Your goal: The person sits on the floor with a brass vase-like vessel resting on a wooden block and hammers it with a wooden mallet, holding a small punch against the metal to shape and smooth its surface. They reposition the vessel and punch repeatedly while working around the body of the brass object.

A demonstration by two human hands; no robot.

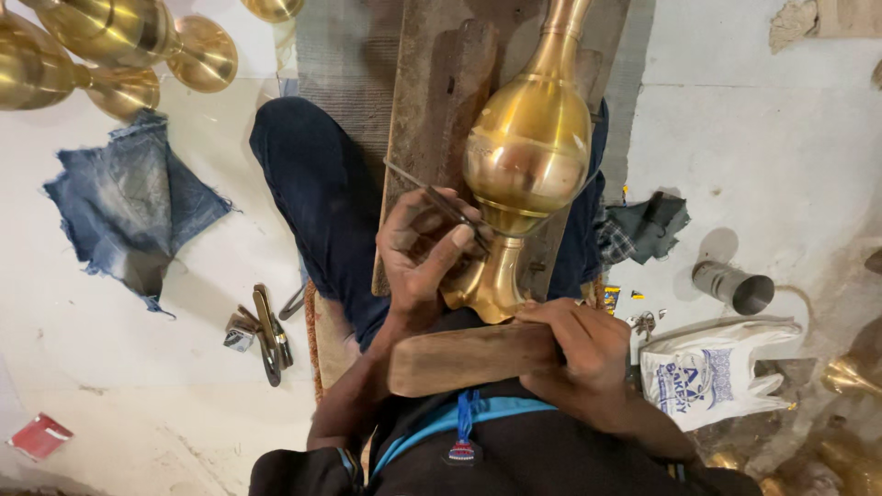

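Vase: a tall, polished brass vase [526, 156] with a bulbous belly, slim neck and flared foot lies along a dark, worn wooden plank [432, 101] across the person's lap, at the centre of the view; its neck points to 12 o'clock, its foot to 6 o'clock.
Left hand: the left hand [418, 253], at 9 o'clock of the vase's foot, pinches a thin dark metal tool [441, 200] between thumb and forefinger, the other fingers curled close; the tool's tip meets the vase where belly narrows to stem.
Right hand: the right hand [579, 354], at 6 o'clock of the vase, has its fingers wrapped tight round a smooth, brown wooden block [464, 358] held crosswise just below the vase's foot.
Legs: dark blue trousers [317, 197] fold under the plank.
Cloth: a frayed scrap of faded blue denim [129, 207] lies on the pale floor at 9 o'clock, well apart.
Small tools: a cluster of dark metal hand tools [262, 335] sits at 8 o'clock.
More brass: shiny brass vessels [101, 50] lie at 10 o'clock.
Cylinder: a dull grey metal cylinder [733, 287] lies on its side at 3 o'clock.
Bag: a crumpled white plastic bag with blue print [712, 372] rests at 4 o'clock.
Rag: a dark green checked rag [643, 230] lies just beside the right knee.
Card: a small red card [39, 435] lies at 8 o'clock, far off.
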